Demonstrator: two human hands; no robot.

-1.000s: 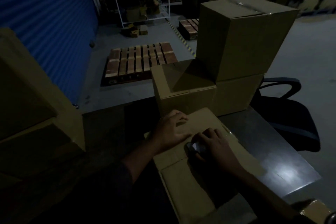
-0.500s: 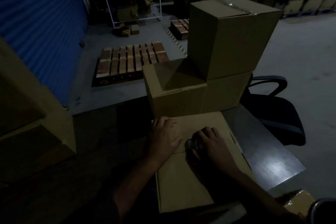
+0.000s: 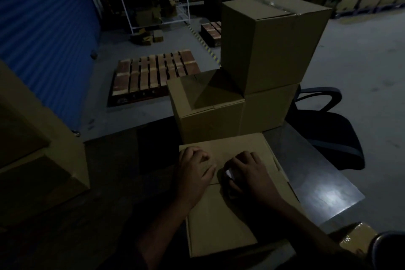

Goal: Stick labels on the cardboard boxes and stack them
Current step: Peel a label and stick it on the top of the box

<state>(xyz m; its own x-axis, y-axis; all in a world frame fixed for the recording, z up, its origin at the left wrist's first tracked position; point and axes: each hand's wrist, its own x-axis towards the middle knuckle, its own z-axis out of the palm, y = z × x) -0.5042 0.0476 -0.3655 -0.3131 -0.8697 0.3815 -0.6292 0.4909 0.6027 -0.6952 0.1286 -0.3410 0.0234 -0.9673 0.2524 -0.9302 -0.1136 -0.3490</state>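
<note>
On the near box (image 3: 221,215), lying on the tabletop (image 3: 306,171), the left hand (image 3: 194,174) rests, fingers curled and empty. The right hand (image 3: 246,174) pinches a pale label (image 3: 228,173): best laid flat, rubbed outward, box steadied.

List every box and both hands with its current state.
Near cardboard box: on table, flaps closed, under both hands.
Top stacked box: taped shut.
Lower left box: closed.
Left hand: fingers curled, resting on near box.
Right hand: holds a small pale object.

stacked boxes (image 3: 252,94) blocking ahead, tabletop (image 3: 317,182) free right
</note>
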